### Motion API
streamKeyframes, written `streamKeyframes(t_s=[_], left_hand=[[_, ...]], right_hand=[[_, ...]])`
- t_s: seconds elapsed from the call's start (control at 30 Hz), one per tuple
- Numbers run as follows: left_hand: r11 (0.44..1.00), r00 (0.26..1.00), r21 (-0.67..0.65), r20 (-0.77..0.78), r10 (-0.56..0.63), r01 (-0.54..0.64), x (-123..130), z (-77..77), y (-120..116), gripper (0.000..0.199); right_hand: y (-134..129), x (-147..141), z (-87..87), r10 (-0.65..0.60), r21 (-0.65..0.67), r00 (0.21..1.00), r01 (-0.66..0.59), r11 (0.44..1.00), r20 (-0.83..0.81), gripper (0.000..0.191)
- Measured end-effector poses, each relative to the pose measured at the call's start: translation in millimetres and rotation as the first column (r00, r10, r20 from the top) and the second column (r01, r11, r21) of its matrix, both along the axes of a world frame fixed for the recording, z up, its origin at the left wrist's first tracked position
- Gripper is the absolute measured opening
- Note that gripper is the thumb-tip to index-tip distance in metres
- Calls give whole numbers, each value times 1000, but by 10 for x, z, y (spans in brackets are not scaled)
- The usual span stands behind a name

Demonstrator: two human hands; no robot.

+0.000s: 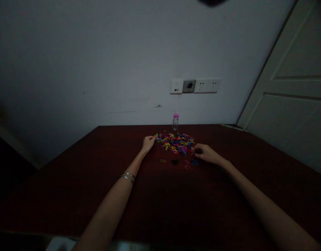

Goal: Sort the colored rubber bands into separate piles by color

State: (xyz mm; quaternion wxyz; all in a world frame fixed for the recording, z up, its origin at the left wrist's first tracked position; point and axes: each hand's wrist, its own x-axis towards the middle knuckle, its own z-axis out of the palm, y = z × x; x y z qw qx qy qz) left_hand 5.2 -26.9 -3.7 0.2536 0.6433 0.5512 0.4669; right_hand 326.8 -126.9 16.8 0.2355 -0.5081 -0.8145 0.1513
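A pile of small colourful clips lies on the dark red table. My left hand touches the pile's left edge, its fingers pinched on something too small to make out. At the right edge, my right hand has thumb and forefinger brought together by a pink clip, which it seems to hold. In front of the pile lie a yellow clip, a small black heap, pink clips and several blue clips.
Behind the pile stands a small clear bottle with a pink top. Sockets are set in the pale wall beyond the table. A white panelled door is at the right. Something pale shows below the table's front edge.
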Motion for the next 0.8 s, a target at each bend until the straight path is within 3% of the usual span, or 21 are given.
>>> streamKeyframes(t_s=[0.8], left_hand=[[1000,1000,4,-4,-18,18,-1,19,-43,34]], right_hand=[[17,13,-24,34,-16,997,-35,999,-69,18]])
